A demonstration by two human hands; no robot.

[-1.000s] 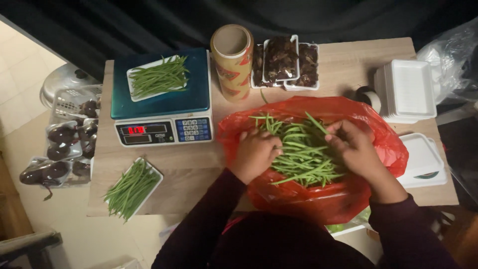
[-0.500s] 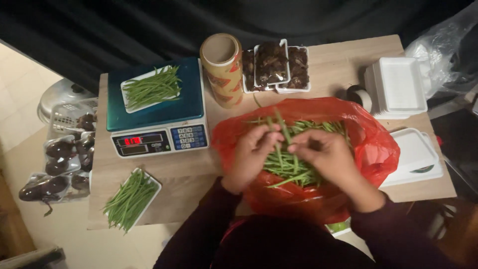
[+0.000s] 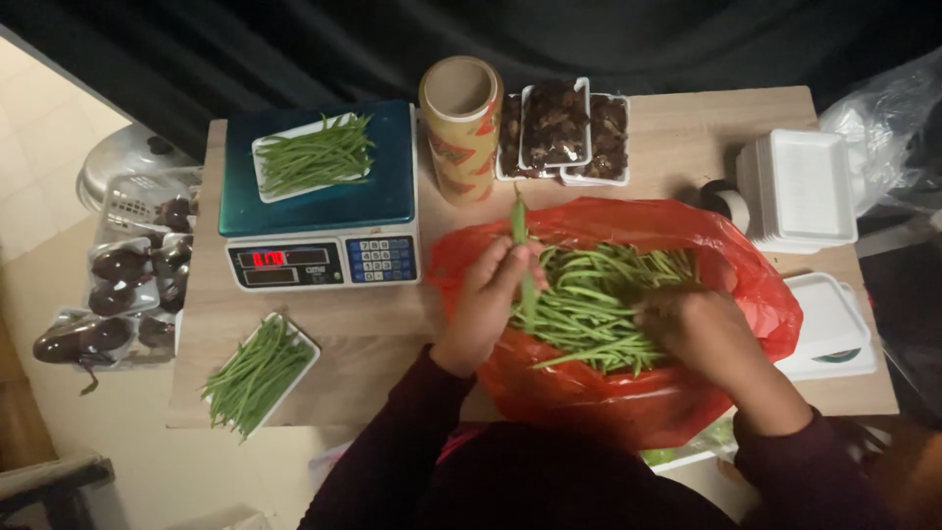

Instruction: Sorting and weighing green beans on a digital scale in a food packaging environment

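Change: half a second ago both hands were down among the beans; the left hand point(image 3: 488, 299) has since risen with one long green bean pod point(image 3: 523, 257) pinched in it, and the right hand point(image 3: 708, 332) has shifted to the right side of the heap.
Bean: long axis runs almost straight up and down the view, one tip pointing away toward the cardboard-cored roll of cling film point(image 3: 461, 128), the other end down over the heap.
Left hand: fingers clamped together on the pod's middle.
Right hand: pressed into the beans with fingers curled; whether it grips any, I cannot tell.
Bag: crumpled red plastic bag point(image 3: 756, 285), mouth wide, holding a loose heap of green beans point(image 3: 599, 304).
Scale: teal digital weighing scale point(image 3: 319, 196) carrying a white foam tray of beans point(image 3: 312, 155).
Table edge: second white tray of beans point(image 3: 260, 373) near the left elbow.
Far side: white trays of dark dried produce point(image 3: 559, 130); stack of white foam boxes point(image 3: 800, 191) to the right.
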